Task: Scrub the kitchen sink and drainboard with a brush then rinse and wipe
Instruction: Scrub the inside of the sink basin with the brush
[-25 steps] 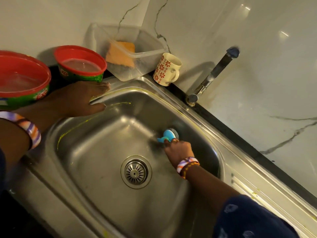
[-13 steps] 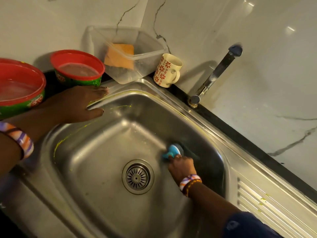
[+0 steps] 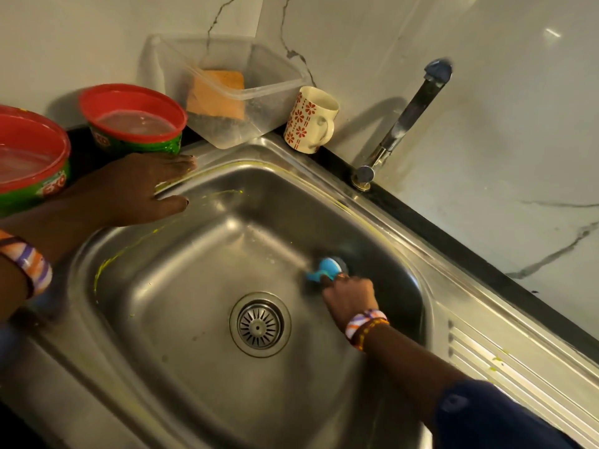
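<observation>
While the right hand [image 3: 351, 298] grips the blue brush [image 3: 327, 269], fingers curled round its handle, the brush head sits against the far-right wall of the sink [image 3: 181, 319], right of frame centre. Drain [image 3: 260, 325] is just lower left of the brush, apart from it. Left hand [image 3: 136, 189] lies flat on the sink's upper-left rim, fingers straight, holding nothing. Yellow-green smears run along the rim and left wall of the basin. Drainboard [image 3: 505, 367] at lower right, a few green specks on its ridges. Upper left of frame: two red-rimmed tubs [image 3: 136, 119], [image 3: 29, 157]. Upper centre: clear container [image 3: 256, 102] with an orange sponge [image 3: 217, 94], patterned mug [image 3: 309, 119] just right of it. Tap [image 3: 405, 124] at upper right.
</observation>
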Available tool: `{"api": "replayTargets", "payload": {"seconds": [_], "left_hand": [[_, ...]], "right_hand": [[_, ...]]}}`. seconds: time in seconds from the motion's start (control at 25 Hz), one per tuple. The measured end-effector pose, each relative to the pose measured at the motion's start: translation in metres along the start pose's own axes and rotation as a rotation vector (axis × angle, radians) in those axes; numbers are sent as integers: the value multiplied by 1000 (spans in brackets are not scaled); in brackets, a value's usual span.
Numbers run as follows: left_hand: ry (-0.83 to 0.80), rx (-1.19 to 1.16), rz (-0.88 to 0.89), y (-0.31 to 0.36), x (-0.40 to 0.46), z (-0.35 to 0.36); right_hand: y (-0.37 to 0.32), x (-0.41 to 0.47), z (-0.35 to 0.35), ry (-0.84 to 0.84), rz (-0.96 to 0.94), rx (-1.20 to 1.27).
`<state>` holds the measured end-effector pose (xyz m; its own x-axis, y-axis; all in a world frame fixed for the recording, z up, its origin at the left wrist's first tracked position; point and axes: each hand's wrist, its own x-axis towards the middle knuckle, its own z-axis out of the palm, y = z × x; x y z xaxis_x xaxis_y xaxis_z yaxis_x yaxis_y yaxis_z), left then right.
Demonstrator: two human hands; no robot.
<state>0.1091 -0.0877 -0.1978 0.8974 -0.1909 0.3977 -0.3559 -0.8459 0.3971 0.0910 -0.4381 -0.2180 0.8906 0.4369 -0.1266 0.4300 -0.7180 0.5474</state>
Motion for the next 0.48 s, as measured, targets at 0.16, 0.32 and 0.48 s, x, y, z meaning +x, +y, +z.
{"api": "replayTargets", "payload": {"seconds": [0.16,0.32,0.48], "left_hand": [[-24,20,43,-3,0,1],[3,-31,-3,1,0,-1],[6,-17,18,3,0,-1]], "right_hand": [[1,35,-32,104,-87,-93],[34,-18,-34,-2,24,-12],[34,-56,-2,-266,106,61]]}}
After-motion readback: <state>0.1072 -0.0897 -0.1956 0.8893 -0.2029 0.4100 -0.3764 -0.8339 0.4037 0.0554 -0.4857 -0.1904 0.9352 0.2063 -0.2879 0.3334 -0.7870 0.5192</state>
